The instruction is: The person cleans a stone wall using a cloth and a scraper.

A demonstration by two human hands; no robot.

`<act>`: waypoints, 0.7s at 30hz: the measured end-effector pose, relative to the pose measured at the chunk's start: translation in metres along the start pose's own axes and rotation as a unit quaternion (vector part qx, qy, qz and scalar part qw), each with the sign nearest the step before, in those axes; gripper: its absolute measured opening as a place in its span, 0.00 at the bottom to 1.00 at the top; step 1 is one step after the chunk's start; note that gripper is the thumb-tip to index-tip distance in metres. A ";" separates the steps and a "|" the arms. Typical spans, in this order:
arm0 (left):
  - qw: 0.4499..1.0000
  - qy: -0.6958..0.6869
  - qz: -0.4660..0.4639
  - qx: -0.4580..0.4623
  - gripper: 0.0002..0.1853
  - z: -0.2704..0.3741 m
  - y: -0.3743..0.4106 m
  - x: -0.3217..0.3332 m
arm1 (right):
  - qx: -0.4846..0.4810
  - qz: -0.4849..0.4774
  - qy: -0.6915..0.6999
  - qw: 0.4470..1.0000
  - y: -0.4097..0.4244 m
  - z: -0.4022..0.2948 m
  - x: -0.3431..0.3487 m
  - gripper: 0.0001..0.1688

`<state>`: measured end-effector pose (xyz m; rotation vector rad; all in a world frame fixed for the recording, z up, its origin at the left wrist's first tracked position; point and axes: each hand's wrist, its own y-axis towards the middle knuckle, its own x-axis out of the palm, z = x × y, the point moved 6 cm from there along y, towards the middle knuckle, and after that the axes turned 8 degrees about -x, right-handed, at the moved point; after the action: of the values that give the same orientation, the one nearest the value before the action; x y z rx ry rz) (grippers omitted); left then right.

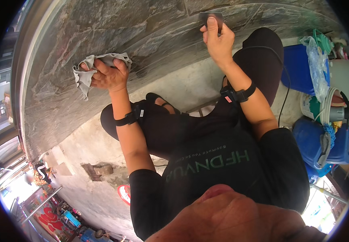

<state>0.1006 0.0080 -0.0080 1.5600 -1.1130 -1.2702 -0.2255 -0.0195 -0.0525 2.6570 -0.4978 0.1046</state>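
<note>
My left hand grips a crumpled grey cloth and holds it against a dark, veined stone-tile surface. Folds of the cloth stick out around the fingers, and one corner hangs loose. In my right hand is a thin, dark, square-cornered plate, pinched with the thumb on its near face. Whether it is a scraper blade or a sanding pad cannot be told. The plate is up by the same tiles, farther right; whether it touches them is unclear. A darker patch shows on the tiles just right of the cloth.
On the right stand a blue bin with clear plastic draped over it, a white-and-green bucket and blue jugs. A black cable runs past my right knee. Far left, a person is near toy vehicles.
</note>
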 end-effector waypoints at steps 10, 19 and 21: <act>1.000 -0.006 0.009 -0.017 0.33 0.000 0.001 0.001 | -0.047 0.029 0.013 0.998 -0.002 0.007 0.003 0.19; 1.000 0.005 -0.007 -0.021 0.32 0.000 0.000 -0.001 | -0.049 0.002 -0.016 0.999 0.000 0.000 0.004 0.20; 1.000 0.005 0.006 -0.012 0.32 0.002 0.002 -0.001 | -0.065 -0.016 -0.043 0.997 -0.003 0.001 0.007 0.20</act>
<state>0.0982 0.0085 -0.0061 1.5389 -1.0948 -1.2619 -0.2180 -0.0197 -0.0531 2.5483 -0.4728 -0.0510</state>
